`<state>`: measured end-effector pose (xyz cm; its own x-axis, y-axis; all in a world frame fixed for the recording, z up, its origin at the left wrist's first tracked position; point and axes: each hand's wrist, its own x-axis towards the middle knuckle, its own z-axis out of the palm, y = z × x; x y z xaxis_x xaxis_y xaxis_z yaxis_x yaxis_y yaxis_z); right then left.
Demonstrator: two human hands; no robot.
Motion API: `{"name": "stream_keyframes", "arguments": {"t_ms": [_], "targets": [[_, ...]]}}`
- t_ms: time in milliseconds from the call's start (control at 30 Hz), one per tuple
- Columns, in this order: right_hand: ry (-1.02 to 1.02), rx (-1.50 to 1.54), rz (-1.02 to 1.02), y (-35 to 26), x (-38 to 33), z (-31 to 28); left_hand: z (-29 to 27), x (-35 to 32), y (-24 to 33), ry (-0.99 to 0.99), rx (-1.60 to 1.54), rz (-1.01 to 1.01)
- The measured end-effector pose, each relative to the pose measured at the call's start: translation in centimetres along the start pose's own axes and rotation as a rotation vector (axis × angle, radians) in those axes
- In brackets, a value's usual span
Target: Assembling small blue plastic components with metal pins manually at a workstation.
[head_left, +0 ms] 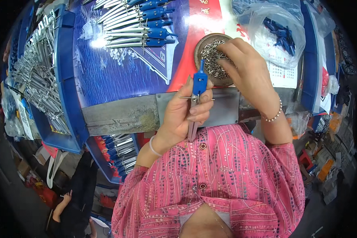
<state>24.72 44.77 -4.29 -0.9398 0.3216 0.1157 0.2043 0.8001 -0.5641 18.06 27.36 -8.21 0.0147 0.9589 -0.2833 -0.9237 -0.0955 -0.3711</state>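
My left hand [182, 113] is closed round a drawing compass [200, 82] with a blue plastic head and metal legs. The compass stands head away from me, its legs running down toward my shirt, and a thin metal cross-piece sticks out sideways below the head. Over a round brown dish [197, 50] of small metal screws [213, 65] hovers my right hand [248, 65]. Its thumb and forefinger are apart, their tips at the screws; nothing shows between them. Part of the dish is hidden under this hand.
Several blue-headed compasses [141, 31] lie in a row at the far left. A blue bin [69, 75] on the left holds metal legs [37, 75]. At right, a plastic bag [258, 29] contains blue heads [281, 35]. Below the table edge sits another bin of compasses [121, 152].
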Motion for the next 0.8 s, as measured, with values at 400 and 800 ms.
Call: {"name": "stream_keyframes", "arguments": {"t_ms": [400, 800], "targets": [[-0.108, -0.161, -0.089, 0.7, 0.2, 0.2, 0.5, 0.3, 0.1, -0.041, -0.01, 0.071], [-0.186, 1.224, 0.486, -1.8, -0.8, -0.7, 0.4, 0.8, -0.1, 0.055, 0.077, 0.096]]}}
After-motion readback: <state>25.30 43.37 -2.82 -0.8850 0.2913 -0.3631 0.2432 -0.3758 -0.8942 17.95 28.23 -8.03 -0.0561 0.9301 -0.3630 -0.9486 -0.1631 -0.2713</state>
